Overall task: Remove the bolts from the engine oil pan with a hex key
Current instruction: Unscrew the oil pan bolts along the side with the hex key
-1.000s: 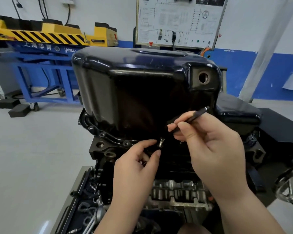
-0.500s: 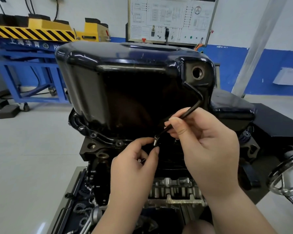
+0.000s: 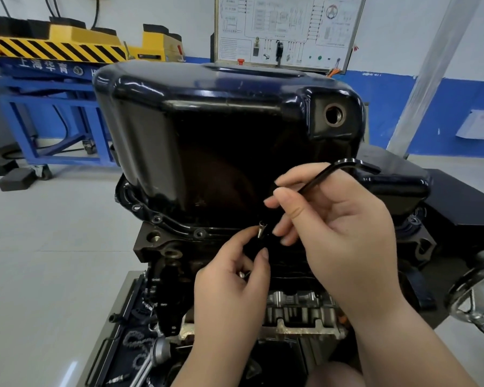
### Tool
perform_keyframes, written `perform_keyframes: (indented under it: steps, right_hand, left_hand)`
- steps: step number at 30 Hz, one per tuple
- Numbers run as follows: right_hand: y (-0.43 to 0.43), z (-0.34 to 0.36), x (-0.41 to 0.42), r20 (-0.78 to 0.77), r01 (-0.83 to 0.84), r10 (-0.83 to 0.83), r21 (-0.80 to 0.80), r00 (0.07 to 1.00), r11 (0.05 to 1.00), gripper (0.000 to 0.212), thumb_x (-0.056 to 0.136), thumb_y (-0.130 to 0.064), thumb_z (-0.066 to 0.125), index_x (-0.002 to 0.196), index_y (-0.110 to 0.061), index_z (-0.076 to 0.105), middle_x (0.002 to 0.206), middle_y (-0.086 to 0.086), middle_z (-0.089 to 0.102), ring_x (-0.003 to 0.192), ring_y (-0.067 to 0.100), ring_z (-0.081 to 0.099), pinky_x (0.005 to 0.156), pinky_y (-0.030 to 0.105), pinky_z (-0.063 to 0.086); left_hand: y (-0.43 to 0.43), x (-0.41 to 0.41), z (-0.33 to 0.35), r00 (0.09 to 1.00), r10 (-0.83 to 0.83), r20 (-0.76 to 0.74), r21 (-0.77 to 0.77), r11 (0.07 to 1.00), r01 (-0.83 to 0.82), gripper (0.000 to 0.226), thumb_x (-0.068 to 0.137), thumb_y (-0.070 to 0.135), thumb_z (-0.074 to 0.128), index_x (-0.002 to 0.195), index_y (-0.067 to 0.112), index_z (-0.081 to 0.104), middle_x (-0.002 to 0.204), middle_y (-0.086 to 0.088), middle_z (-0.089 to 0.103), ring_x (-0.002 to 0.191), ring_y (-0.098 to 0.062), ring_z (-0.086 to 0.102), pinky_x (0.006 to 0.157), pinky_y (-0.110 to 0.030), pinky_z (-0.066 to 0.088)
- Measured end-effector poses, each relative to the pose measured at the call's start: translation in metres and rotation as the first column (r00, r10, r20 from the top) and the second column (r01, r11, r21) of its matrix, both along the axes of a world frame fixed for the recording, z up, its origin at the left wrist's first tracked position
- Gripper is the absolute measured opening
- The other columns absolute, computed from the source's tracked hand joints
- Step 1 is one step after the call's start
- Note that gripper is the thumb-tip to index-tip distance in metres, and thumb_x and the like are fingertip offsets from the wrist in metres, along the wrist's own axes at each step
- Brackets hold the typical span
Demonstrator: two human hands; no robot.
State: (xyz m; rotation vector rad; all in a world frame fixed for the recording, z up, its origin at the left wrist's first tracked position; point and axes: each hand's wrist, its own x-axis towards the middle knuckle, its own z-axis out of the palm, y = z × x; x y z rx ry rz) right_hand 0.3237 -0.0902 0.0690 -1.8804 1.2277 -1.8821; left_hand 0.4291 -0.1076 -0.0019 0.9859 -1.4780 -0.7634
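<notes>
Along the near-left edge of the upturned oil pan (image 3: 207, 129), a row of seated bolts (image 3: 157, 218) sits in the flange, running rightward toward the person's hands. Next comes the left hand (image 3: 229, 291), reaching up from below. Its forefinger and thumb are spread in a small gap, with the forefinger tip just beside the loose bolt (image 3: 261, 229) and the thumb a little below it, so it has no pinch on the bolt yet. Its lower fingers curl in on a small bright piece (image 3: 241, 274) in the palm, which I take to be a bolt already out. The loose bolt rides on the tip of the hex key (image 3: 319, 177), head uppermost. It looks clear of the flange, though the hole beneath is lost in shadow. From that tip the key's long arm slopes up and to the right, through the fingers, to its bend in front of the pan's lower right shoulder. The right hand (image 3: 341, 238) pinches the shaft between thumb and fingertips, well up from the bolt. The left hand is plainly nearer the bolt, which lies just above and to the right of its forefinger. I judge the next move is a pinch there, drawing the bolt down and left along the key's line.
</notes>
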Motion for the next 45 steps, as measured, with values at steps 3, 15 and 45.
perform_keyframes:
  steps: [3, 15, 45]
  right_hand:
    - [0.0004, -0.0024, -0.0013, 0.029, -0.087, 0.086, 0.063, 0.996, 0.994, 0.019, 0.091, -0.015, 0.055, 0.102, -0.026, 0.066, 0.081, -0.001, 0.068, 0.069, 0.015, 0.069, 0.062, 0.023, 0.056]
    - [-0.0007, 0.0008, -0.0056, -0.076, 0.019, -0.017, 0.023, 0.997, 1.0, 0.012, 0.085, -0.016, 0.063, 0.083, -0.027, 0.067, 0.078, -0.003, 0.07, 0.067, 0.012, 0.069, 0.06, 0.022, 0.056]
    - [-0.0019, 0.001, -0.0049, -0.152, 0.12, -0.111, 0.051, 0.982, 0.991, 0.007, 0.082, -0.023, 0.066, 0.076, -0.027, 0.063, 0.074, -0.01, 0.067, 0.067, 0.011, 0.068, 0.062, 0.027, 0.057]
  left_hand:
    - [-0.0002, 0.0009, 0.0005, 1.0, 0.002, 0.03, -0.015, 1.0, -0.002, 0.035, 0.082, 0.019, 0.064, 0.094, 0.052, 0.056, 0.049, 0.016, 0.053, 0.038, 0.0, 0.044, 0.04, -0.005, 0.03]
    - [-0.0002, 0.0027, -0.0018, 1.0, 0.017, 0.007, -0.057, 0.998, -0.017, 0.034, 0.082, 0.015, 0.066, 0.097, 0.045, 0.06, 0.05, 0.017, 0.053, 0.042, 0.0, 0.047, 0.045, -0.005, 0.035]
    - [-0.0024, -0.0001, 0.0048, 0.998, -0.017, -0.054, -0.078, 0.997, 0.012, 0.021, 0.084, 0.024, 0.065, 0.098, 0.039, 0.064, 0.052, 0.016, 0.053, 0.043, 0.001, 0.047, 0.046, -0.006, 0.036]
